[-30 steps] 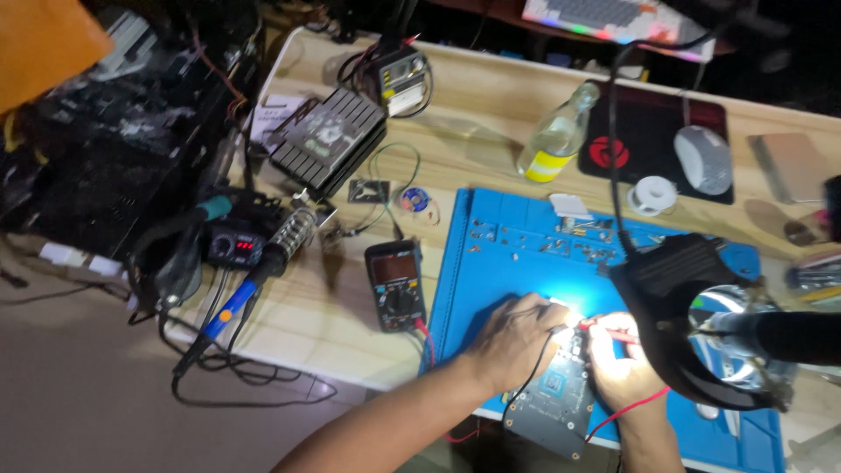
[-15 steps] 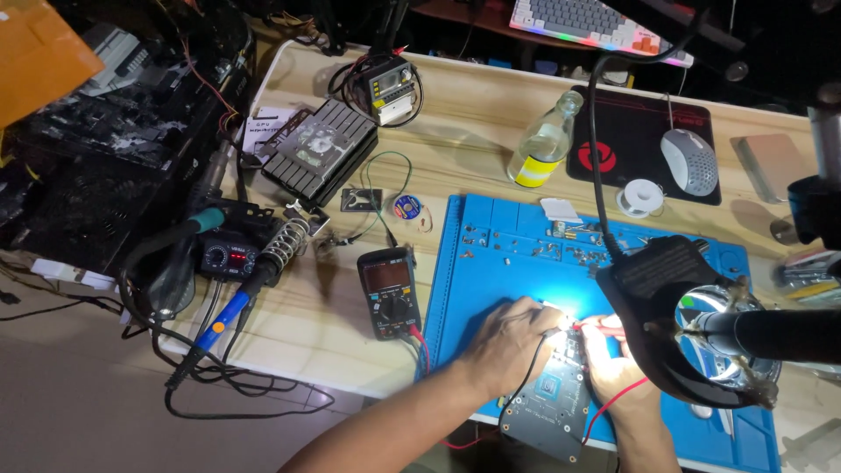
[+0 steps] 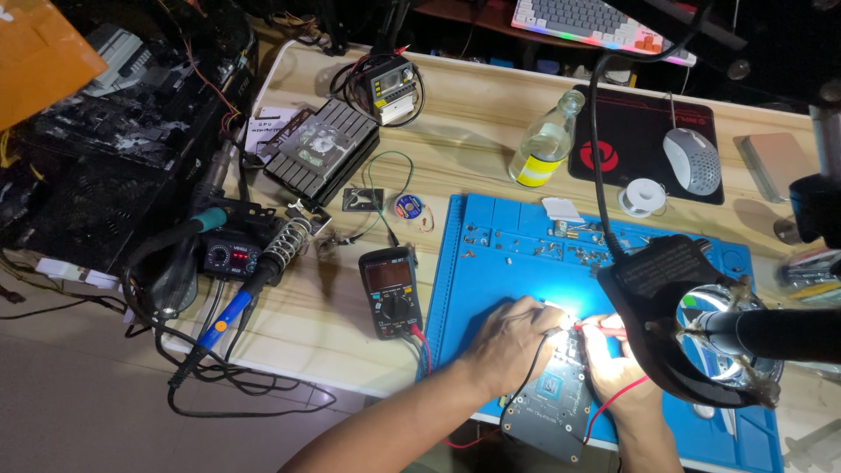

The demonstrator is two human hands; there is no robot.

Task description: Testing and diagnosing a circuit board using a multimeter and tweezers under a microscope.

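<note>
Your left hand (image 3: 508, 337) has its fingers pinched together on a black probe, your right hand (image 3: 613, 368) clamps the red probe (image 3: 600, 326); both tips meet on the circuit board (image 3: 547, 403) right under your fingers, on the blue mat (image 3: 508, 263), multimeter (image 3: 391, 289) just left on the tabletop

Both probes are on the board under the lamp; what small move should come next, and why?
Probably a glance at the multimeter: the left hand and right hand hold probes on the circuit board, and the meter sits left of the blue mat.
</note>
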